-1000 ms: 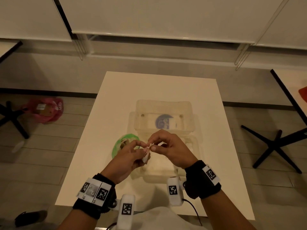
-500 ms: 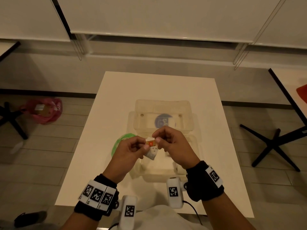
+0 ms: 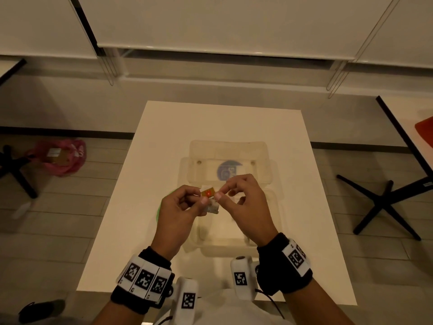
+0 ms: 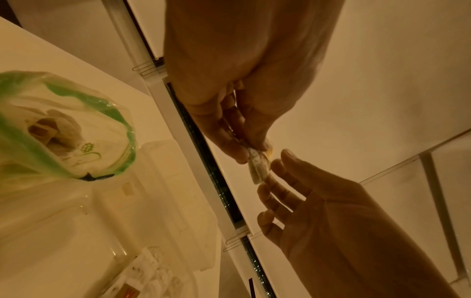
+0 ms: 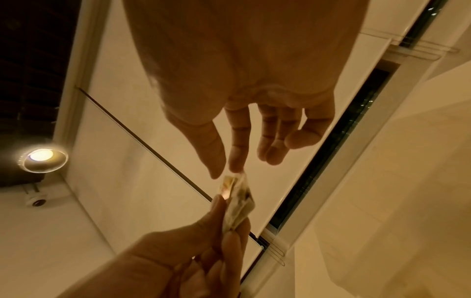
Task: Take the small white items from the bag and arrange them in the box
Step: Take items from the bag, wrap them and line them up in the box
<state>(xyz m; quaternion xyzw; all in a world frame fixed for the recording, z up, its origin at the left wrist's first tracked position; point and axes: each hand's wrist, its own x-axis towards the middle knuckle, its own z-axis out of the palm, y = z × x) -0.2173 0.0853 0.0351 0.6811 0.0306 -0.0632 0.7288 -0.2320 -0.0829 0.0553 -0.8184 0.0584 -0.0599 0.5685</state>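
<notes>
Both hands meet mid-frame above the box [image 3: 269,207]: left hand [image 3: 180,212] pinches a small white item [image 3: 212,206], right hand [image 3: 243,207] pinches its orange tag [image 3: 208,191]. Bag [image 4: 63,129], left, holds more; several already lie boxed, so work is likely partway.

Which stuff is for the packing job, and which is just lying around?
For the job: small white packet, left hand, right hand, green-rimmed bag, clear box.

Lying about: pink bag on the floor, dark shoe.
</notes>
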